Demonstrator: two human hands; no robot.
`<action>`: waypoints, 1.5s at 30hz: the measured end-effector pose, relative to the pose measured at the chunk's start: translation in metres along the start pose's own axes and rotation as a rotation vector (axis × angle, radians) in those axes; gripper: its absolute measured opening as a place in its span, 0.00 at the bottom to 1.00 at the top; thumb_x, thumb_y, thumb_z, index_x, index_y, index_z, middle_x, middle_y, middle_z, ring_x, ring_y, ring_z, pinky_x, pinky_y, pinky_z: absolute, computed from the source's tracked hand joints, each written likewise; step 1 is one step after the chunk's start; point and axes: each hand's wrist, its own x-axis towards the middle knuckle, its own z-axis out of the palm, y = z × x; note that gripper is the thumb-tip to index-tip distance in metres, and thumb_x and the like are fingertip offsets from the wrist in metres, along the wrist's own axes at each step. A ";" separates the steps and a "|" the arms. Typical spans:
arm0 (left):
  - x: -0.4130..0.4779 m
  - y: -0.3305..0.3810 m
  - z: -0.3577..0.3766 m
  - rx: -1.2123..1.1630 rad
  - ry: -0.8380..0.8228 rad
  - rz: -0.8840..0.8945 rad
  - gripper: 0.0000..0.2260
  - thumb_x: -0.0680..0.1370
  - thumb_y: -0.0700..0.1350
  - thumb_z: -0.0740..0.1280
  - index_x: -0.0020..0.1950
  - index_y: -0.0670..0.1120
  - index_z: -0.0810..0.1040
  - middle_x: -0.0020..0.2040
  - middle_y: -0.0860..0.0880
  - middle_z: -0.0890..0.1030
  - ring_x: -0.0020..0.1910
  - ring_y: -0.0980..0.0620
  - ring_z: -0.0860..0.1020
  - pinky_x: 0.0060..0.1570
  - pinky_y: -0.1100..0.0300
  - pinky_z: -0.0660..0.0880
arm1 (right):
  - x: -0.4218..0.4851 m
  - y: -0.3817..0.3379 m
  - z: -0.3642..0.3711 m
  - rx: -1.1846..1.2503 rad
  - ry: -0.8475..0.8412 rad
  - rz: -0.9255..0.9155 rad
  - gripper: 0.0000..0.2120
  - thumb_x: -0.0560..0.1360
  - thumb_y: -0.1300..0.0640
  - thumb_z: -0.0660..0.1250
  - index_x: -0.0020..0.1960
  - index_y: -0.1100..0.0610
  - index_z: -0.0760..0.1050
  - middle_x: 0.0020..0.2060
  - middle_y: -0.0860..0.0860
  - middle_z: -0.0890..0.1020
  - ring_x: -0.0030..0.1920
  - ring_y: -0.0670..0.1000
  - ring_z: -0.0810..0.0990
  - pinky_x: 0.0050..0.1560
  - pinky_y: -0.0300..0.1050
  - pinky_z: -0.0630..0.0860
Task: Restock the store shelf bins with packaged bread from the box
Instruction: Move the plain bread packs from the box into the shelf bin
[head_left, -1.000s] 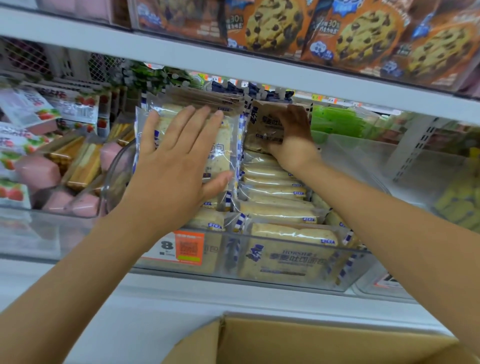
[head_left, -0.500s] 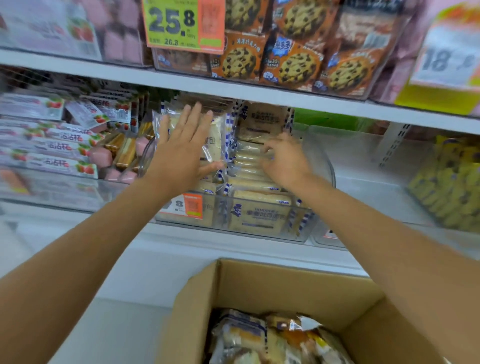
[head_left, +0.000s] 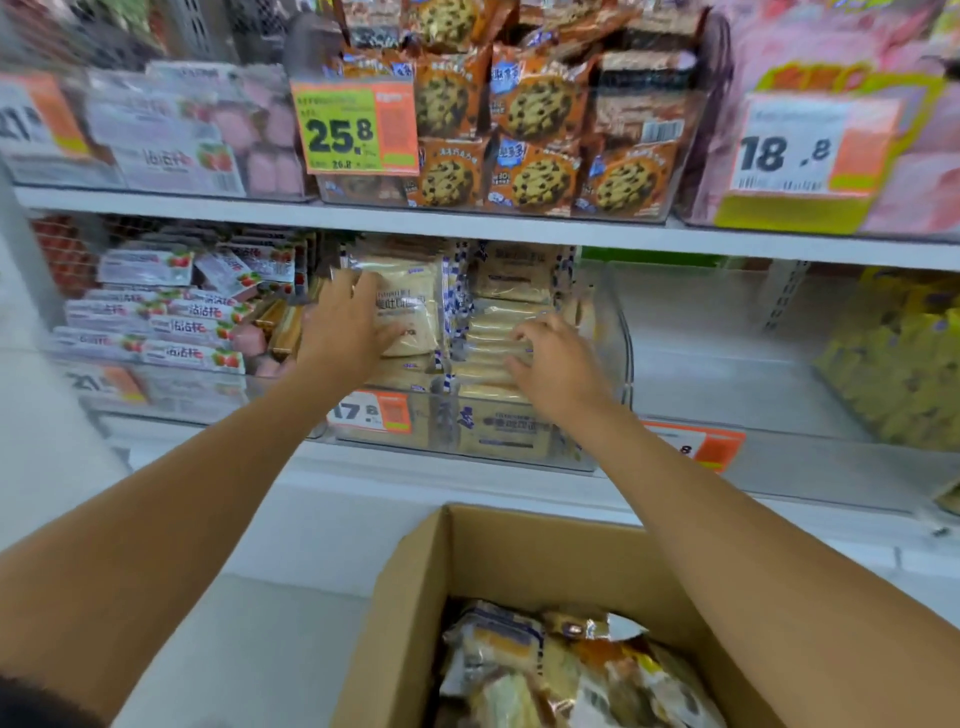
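A clear plastic bin (head_left: 618, 332) on the lower shelf holds two rows of pale packaged bread. My left hand (head_left: 345, 325) lies with straight fingers against the upright front pack of the left row (head_left: 410, 301). My right hand (head_left: 558, 361) hovers with loosely curled fingers over the stacked packs of the right row (head_left: 498, 332), holding nothing. Below, an open cardboard box (head_left: 498, 551) contains several more wrapped bread packs (head_left: 550, 670).
Strawberry-print packs (head_left: 171, 327) fill the bin at left. A clear bin (head_left: 753, 364) at right shows a bare floor, with yellow packs (head_left: 904, 374) beyond. The upper shelf carries cookie bags (head_left: 535, 140) and price tags (head_left: 356, 127).
The view has pulled back and down, so the box and upper shelf now show. My right hand let go of the rear pack and drew back over the right row.
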 end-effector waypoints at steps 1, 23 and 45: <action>-0.002 -0.002 0.004 0.001 0.021 0.006 0.23 0.77 0.52 0.71 0.67 0.45 0.71 0.64 0.42 0.70 0.64 0.40 0.70 0.58 0.42 0.73 | 0.001 0.001 0.005 -0.005 -0.003 -0.002 0.15 0.79 0.50 0.65 0.63 0.55 0.76 0.63 0.53 0.73 0.59 0.55 0.75 0.61 0.49 0.71; -0.249 0.105 0.088 -0.277 -0.840 0.008 0.15 0.78 0.53 0.69 0.60 0.46 0.77 0.55 0.49 0.79 0.54 0.49 0.78 0.52 0.56 0.74 | -0.227 0.076 0.031 0.065 -0.432 0.189 0.07 0.77 0.56 0.66 0.54 0.49 0.79 0.49 0.44 0.79 0.48 0.45 0.78 0.48 0.41 0.76; -0.352 0.065 0.202 -0.247 -1.134 -0.364 0.19 0.71 0.41 0.77 0.57 0.48 0.73 0.52 0.48 0.74 0.52 0.48 0.74 0.45 0.60 0.72 | -0.319 0.116 0.114 0.391 -0.682 0.497 0.08 0.76 0.61 0.68 0.54 0.53 0.80 0.46 0.45 0.79 0.40 0.43 0.75 0.45 0.41 0.75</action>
